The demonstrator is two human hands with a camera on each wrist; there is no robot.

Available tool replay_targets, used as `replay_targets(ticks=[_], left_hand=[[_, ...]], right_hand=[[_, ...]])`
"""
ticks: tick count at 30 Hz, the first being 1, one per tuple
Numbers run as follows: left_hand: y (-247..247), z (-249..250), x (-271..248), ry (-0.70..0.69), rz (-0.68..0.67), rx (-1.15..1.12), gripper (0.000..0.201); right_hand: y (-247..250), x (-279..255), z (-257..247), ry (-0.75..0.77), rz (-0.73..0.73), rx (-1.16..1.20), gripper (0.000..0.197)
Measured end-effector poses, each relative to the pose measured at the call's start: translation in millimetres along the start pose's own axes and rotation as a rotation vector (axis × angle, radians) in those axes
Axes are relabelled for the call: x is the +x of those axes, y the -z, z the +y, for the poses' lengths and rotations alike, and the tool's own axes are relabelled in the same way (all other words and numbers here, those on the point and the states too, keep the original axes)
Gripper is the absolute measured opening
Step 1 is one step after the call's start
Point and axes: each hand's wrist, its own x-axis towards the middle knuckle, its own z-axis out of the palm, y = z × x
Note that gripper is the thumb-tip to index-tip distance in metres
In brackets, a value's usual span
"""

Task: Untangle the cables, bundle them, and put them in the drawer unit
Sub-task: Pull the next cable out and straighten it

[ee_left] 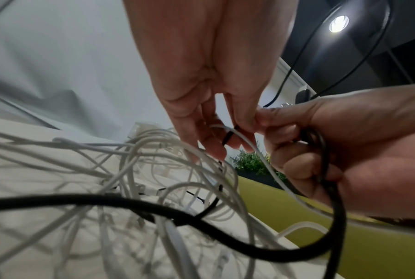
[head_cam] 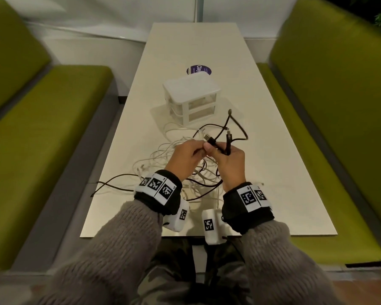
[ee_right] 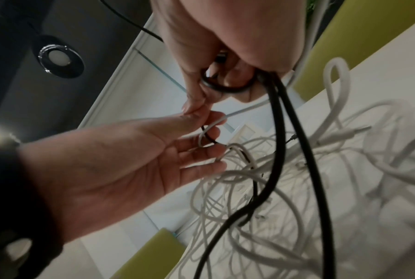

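Right now right hand (head_cam: 228,164) clenches looped black cable (head_cam: 240,137), left hand (head_cam: 186,158) fingers (ee_left: 213,149) pinch a white strand from the limp, snag-prone white cables (head_cam: 163,150) piled on desk (head_cam: 273,150) before the drawer unit (head_cam: 191,97); best gripped near plugs.

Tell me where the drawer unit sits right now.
In the head view the drawer unit stands mid-table, just beyond the white cables, in front of a purple sticker.

Black cable (head_cam: 240,128), white cables (head_cam: 163,155), white translucent drawer unit (head_cam: 191,95), cream table (head_cam: 273,150). Olive-green benches (head_cam: 42,119). Grey fuzzy sleeves (head_cam: 119,249), black wristbands (head_cam: 161,194) with black-white square-code tags. Purple sticker (head_cam: 199,69).
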Motion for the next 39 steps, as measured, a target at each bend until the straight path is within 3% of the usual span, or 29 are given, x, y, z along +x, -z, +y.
replay_targets(ticks=[7, 12, 21, 24, 27, 30, 35, 39], left_hand=[[-1.9, -5.6, 6.2, 0.080, -0.026, 0.033, 0.013], [-3.9, -7.8, 5.7, 0.064, 0.060, -0.036, 0.008], [-1.4, -18.0, 13.1, 0.208, -0.015, -0.030, 0.009], [1.4, -11.5, 14.1, 0.223, 0.019, -0.111, 0.009], [-1.8, -7.7, 12.4, 0.193, 0.070, -0.101, 0.006], [-5.0, -2.8, 8.7, 0.144, 0.022, -0.059, 0.005], [-9.6, -2.6, 3.3, 0.077, -0.008, 0.009, 0.023], [-10.7, -4.6, 2.2, 0.075, 0.028, -0.028, 0.009]], right_hand=[[-3.6, 2.6, -5.1, -0.039, 0.073, 0.047, 0.012], [-4.8, 1.7, -10.3, -0.031, 0.079, 0.050, 0.021], [9.6, -12.9, -27.1, 0.019, 0.094, 0.175, 0.021], [14.1, -15.9, -21.1, 0.017, 0.143, 0.234, 0.012], [14.3, -13.4, -8.2, 0.008, 0.139, 0.144, 0.010], [7.2, -11.9, 7.2, -0.041, 0.075, 0.047, 0.017], [-3.1, -7.5, 15.4, -0.064, 0.085, 0.053, 0.016], [-4.5, -5.0, 12.6, -0.066, 0.109, 0.076, 0.009]])
